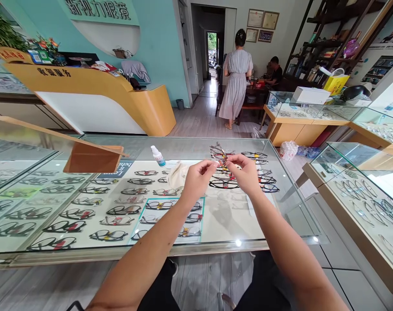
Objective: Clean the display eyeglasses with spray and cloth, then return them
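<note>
Both hands meet above the far half of the glass display counter [229,224]. Between them is a pair of eyeglasses [220,151] with a thin, greyish frame, tilted upward. My left hand [199,176] pinches it from the left with thumb and fingertips. From the other side my right hand [244,173] grips it, fingers closed. A pale cleaning cloth [177,175] lies crumpled just left of my left hand. Farther left stands a white spray bottle [157,156] with a blue lower part. Several dark-framed glasses [269,179] lie in rows under and beside my right hand.
Rows of eyeglasses [107,235] fill the counter's left side. A wooden-framed mirror or stand [93,157] rises at left. Another glass showcase [355,203] stands at right. Beyond the counter a person [238,82] in a long dress faces away, and others sit at a table.
</note>
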A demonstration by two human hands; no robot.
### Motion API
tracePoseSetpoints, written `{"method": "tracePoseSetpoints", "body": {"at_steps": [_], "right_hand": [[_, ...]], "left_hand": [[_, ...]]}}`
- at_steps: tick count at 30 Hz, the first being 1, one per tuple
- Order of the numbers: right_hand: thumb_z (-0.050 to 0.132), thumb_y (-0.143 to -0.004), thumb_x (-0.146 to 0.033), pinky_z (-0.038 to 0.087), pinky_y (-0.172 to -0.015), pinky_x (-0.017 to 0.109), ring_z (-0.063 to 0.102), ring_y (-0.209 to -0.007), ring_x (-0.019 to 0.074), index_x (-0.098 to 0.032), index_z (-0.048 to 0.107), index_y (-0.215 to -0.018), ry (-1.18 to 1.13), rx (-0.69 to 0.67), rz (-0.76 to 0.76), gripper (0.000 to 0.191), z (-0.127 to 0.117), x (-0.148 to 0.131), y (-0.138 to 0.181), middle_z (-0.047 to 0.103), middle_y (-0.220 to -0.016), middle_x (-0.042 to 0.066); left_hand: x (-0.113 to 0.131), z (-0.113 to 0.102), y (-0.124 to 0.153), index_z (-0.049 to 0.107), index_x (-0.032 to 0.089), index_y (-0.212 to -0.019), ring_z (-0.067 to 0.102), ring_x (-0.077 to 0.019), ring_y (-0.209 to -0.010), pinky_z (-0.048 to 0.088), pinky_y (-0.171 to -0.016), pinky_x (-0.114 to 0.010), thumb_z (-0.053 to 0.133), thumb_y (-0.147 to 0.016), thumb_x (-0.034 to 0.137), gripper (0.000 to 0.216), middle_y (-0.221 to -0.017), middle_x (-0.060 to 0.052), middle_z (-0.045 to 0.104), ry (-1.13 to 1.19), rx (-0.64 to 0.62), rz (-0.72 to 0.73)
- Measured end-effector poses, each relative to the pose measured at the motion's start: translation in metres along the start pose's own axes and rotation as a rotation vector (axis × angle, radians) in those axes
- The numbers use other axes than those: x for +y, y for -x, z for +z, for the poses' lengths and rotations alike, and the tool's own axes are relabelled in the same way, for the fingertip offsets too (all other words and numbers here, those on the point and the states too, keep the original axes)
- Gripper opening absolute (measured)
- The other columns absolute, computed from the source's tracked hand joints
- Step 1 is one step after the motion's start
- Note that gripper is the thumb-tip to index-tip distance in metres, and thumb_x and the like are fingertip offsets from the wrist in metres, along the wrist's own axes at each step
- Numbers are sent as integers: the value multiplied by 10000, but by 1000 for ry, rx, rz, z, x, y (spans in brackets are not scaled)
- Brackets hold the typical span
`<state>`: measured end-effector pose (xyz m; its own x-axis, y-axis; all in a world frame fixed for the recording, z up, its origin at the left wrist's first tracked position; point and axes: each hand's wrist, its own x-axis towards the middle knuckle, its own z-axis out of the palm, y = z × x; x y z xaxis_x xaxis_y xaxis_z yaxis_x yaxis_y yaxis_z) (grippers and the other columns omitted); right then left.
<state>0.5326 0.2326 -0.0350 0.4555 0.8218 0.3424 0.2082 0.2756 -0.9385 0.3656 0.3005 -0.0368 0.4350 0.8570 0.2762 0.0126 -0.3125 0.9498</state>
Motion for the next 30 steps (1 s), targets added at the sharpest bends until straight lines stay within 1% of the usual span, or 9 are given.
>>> {"method": "tracePoseSetpoints", "body": {"at_steps": [3, 6, 9, 13, 19, 22, 24, 27, 30], "right_hand": [[741, -891, -344, 532, -1033, 445, 735, -1068, 273, -260, 771, -916, 137, 36, -149, 93, 9, 3, 8, 811, -1052, 61], [705, -939, -330, 548, -1048, 447, 725, -1163, 285, -285, 775, -967, 200, 26, -267, 87, 17, 4, 14, 806, -1136, 72], [660, -968, -302, 538, -1077, 463, 723, -1186, 292, -294, 770, -1029, 257, -22, -313, 126, 22, 2, 19, 804, -1189, 78], [613, -992, -300, 532, -1052, 429, 720, -1167, 277, -275, 724, -1144, 283, -29, -299, 189, 22, 4, 19, 779, -1250, 88], [427, -1097, -426, 451, -722, 342, 624, -691, 233, -268, 704, -1140, 347, 59, -138, 321, 15, 10, 12, 660, -722, 1], [329, -1133, -452, 390, -702, 346, 606, -681, 249, -259, 656, -1127, 481, 66, -196, 380, 19, 5, 19, 684, -786, 33], [281, -1150, -452, 375, -705, 344, 625, -717, 254, -254, 626, -1051, 558, 32, -258, 410, 24, 2, 25, 714, -861, 63], [280, -1162, -495, 349, -685, 338, 616, -719, 250, -247, 612, -947, 684, -67, -362, 467, 27, -3, 30, 690, -796, 63], [348, -1153, -552, 338, -671, 341, 600, -688, 234, -244, 618, -874, 769, -115, -453, 496, 24, -8, 29, 630, -707, 44]], "left_hand": [[-1, 4, 2, 831, 219, -974, 620, -189, -778, 479, -681, -312, 757, -916, 533, 328, -836, -33, 738, 30, 7, -10], [-3, 5, 1, 828, 220, -960, 533, -163, -658, 423, -605, -301, 814, -856, 560, 356, -694, -1, 636, 52, 50, -49], [-4, 2, -2, 814, 214, -953, 391, -128, -567, 334, -553, -288, 855, -794, 608, 427, -596, 47, 472, 54, 95, -87], [-4, -5, -8, 814, 209, -905, 323, -119, -561, 268, -543, -289, 857, -770, 624, 438, -588, 56, 386, 20, 145, -99], [5, -26, -31, 839, 231, -893, 239, -127, -547, 207, -580, -310, 811, -823, 583, 361, -563, 66, 242, -230, 233, 32], [16, -24, -60, 834, 244, -884, 275, -141, -531, 214, -582, -316, 766, -856, 560, 324, -541, 58, 278, -415, 128, 104], [25, -11, -81, 833, 254, -888, 369, -158, -538, 243, -581, -317, 749, -866, 540, 299, -542, 36, 411, -564, 1, 159], [37, 28, -105, 845, 265, -938, 599, -218, -697, 341, -618, -319, 734, -875, 495, 263, -743, -37, 719, -743, -208, 247], [43, 75, -119, 852, 271, -972, 683, -249, -823, 388, -665, -328, 692, -917, 449, 246, -906, -61, 812, -865, -424, 271]]}}
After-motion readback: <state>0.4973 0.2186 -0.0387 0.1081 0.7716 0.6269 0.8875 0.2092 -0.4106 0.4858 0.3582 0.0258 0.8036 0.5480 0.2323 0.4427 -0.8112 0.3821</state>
